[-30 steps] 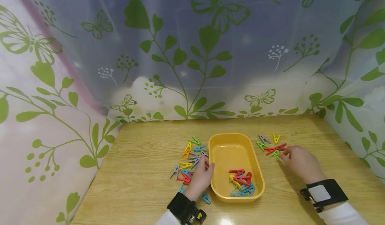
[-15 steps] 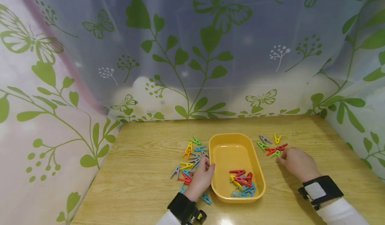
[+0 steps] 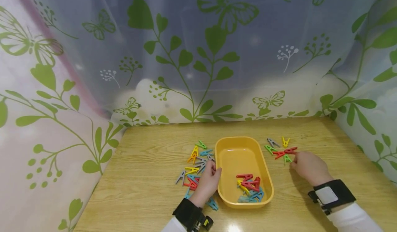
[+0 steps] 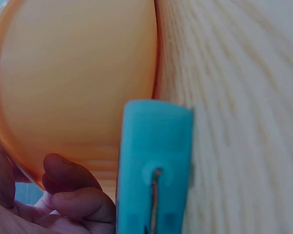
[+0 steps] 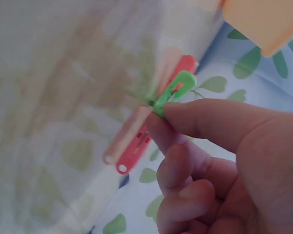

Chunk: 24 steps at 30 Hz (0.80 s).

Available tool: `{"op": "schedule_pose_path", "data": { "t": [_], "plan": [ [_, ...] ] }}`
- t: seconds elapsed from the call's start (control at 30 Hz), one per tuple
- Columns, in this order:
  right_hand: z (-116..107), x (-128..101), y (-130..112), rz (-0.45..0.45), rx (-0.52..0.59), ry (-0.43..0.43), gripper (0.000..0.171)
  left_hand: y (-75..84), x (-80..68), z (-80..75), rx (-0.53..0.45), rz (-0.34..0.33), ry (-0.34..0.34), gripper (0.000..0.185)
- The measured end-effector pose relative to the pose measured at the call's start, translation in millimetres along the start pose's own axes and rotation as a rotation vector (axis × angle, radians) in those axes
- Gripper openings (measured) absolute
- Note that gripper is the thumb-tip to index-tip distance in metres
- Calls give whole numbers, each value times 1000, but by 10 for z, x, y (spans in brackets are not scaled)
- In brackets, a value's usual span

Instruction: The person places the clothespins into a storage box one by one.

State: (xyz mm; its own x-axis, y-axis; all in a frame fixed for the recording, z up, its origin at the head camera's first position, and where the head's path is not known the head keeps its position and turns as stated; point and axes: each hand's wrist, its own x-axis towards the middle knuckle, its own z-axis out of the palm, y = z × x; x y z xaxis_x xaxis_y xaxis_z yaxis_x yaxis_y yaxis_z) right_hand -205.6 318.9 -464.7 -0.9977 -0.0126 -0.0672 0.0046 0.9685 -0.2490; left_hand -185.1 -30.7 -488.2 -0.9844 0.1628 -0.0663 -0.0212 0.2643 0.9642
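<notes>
While the right hand (image 3: 310,167) pinches a green clip (image 5: 173,92) on the table (image 3: 149,190) beside the tray (image 3: 266,187), lift straight; left hand (image 3: 207,183) curls on the tray's rim.

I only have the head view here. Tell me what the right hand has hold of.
Observer: In the right wrist view the right hand pinches a green clothespin between thumb and fingertip.
Operator: Say what lies right next to that pin.
Observer: A red clothespin lies against it on the table, partly under the green one.
Operator: Now report the left hand.
Observer: In the left wrist view the left hand's fingers are curled beside the outer wall of the yellow tray, and a blue clothespin lies close to the camera. Whether they grip anything I cannot tell.
</notes>
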Motion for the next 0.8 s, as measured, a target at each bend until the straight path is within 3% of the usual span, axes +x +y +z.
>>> {"op": "schedule_pose_path", "data": {
  "t": [0.2,0.5,0.6,0.7,0.8],
  "plan": [
    [-179,-82,-65,0,13,31,19,0,3,-2,0,2,3,18],
    [-406,-287,-461,-157,-21,298,14,-10,2,-10,0,4,4,19],
    [-407,-367,-637,-207,-26,340,12,-10,1,-9,1,4,2,18],
    [-368,-431,-803,-241,-18,323,10,-8,1,-7,-4,4,-3,19],
    [-306,-479,-947,-264,2,253,10,-4,-3,-6,-7,8,-4,19]
  ]
}}
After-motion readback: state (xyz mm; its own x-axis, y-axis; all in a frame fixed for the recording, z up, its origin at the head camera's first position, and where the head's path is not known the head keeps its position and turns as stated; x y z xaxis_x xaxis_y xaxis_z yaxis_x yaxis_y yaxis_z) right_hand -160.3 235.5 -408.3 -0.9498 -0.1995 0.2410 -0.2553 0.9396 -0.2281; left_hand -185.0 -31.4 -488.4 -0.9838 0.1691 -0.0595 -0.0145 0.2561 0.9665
